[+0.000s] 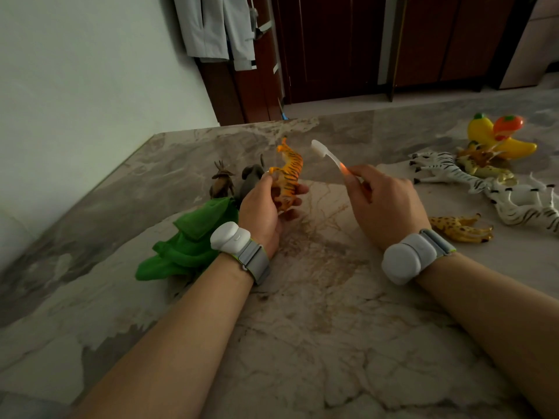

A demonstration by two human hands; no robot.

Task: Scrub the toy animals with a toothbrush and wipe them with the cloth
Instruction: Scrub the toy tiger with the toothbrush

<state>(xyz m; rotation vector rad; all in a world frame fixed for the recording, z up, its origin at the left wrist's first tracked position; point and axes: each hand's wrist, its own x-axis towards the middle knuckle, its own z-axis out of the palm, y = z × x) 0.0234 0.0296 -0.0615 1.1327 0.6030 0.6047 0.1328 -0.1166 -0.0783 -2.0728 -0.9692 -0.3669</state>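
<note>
My left hand (266, 207) grips an orange striped toy tiger (289, 170), held up above the marble table (317, 297). My right hand (384, 201) pinches the handle of a white toothbrush (329, 157), its bristle head raised just right of the tiger and apart from it. A green cloth (187, 246) lies crumpled on the table under and left of my left wrist. Behind the cloth stand a grey toy animal (251, 176) and a brown horned one (222, 182).
To the right lie two toy zebras (447, 170) (526, 204), a spotted yellow toy (459, 228), another spotted toy (481, 160) and plastic fruit (499, 134). A wall borders the table on the left; dark wooden cabinets (332, 46) stand beyond its far edge.
</note>
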